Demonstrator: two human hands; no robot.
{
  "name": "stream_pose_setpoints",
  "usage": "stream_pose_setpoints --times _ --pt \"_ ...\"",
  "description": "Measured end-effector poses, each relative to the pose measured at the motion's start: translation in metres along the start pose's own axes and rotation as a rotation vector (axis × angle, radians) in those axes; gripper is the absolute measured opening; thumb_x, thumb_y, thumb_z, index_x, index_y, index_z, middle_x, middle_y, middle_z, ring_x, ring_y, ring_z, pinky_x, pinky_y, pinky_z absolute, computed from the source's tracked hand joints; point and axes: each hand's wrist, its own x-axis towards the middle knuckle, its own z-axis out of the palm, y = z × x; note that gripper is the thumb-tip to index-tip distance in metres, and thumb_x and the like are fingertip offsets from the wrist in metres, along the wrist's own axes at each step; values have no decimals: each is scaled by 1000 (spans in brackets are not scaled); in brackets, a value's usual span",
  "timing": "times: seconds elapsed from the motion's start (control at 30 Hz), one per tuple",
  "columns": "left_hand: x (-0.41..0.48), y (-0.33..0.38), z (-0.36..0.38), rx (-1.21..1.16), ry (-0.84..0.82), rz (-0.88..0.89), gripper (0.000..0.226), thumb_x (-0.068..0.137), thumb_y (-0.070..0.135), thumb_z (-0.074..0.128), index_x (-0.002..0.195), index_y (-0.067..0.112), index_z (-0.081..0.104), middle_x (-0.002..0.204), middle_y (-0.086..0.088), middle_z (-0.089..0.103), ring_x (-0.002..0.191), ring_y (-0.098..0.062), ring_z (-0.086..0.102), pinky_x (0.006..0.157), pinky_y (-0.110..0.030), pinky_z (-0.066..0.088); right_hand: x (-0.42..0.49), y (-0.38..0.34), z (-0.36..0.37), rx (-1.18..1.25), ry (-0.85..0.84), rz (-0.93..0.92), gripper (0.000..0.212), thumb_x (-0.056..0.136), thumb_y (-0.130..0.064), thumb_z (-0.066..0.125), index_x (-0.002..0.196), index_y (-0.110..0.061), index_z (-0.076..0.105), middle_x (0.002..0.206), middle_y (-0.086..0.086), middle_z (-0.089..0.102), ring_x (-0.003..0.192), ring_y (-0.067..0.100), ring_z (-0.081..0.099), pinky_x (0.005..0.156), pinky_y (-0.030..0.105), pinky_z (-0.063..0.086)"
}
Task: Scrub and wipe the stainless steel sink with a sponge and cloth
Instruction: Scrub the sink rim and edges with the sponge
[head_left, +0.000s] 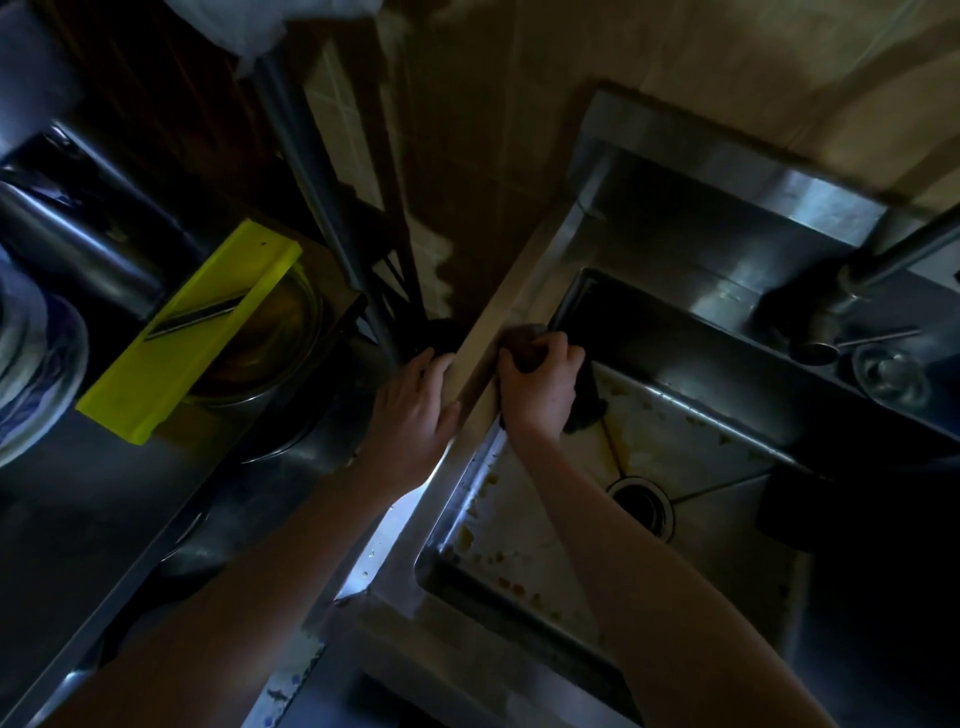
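Head view: right hand (540, 379) gripped a dark cloth (584, 405), wiping the sink (501, 312) rim — left hand (410, 410) lay flat, bracing; stained basin likely next.

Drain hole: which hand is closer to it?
Right. The right hand grips a dark cloth at the sink rim, up-left of the drain; the left hand rests beyond that rim, farther off.

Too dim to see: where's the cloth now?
Head view, centre: the dark cloth is gripped by the right hand at the sink's left rim, left hand beside it.
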Motion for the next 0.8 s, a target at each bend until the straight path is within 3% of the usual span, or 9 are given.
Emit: stream_pose_setpoints --times 0.2,0.37,0.63,0.8 --pt "10 0 1 -27 1 -38 70 83 53 23 138 12 38 145 -13 36 132 -30 36 106 -46 31 36 -11 4 26 56 33 26 84 -29 65 100 -17 48 114 3 42 75 16 48 67 30 42" --pt "18 -2 6 -29 -24 -54 51 93 27 44 141 15 32 149 -11 31 136 -28 31 109 -47 28 66 -19 3 112 89 123 27 83 -28 67 102 -17 52 117 4 44 80 17 52 71 32 43" --pt "37 0 10 87 -65 -10 51 94 25 44 143 22 30 151 -12 26 135 -32 31 108 -47 30 108 -27 -7 316 97 361 42 81 -28 69 118 -17 51 126 6 48 106 28 56 92 40 46" --pt "47 5 11 155 -102 21 50 96 29 40 144 24 27 152 -12 22 136 -31 28 109 -48 29 117 -11 -9 522 112 572 32 84 -27 67 109 -12 58 108 8 63 98 26 62 78 33 50"
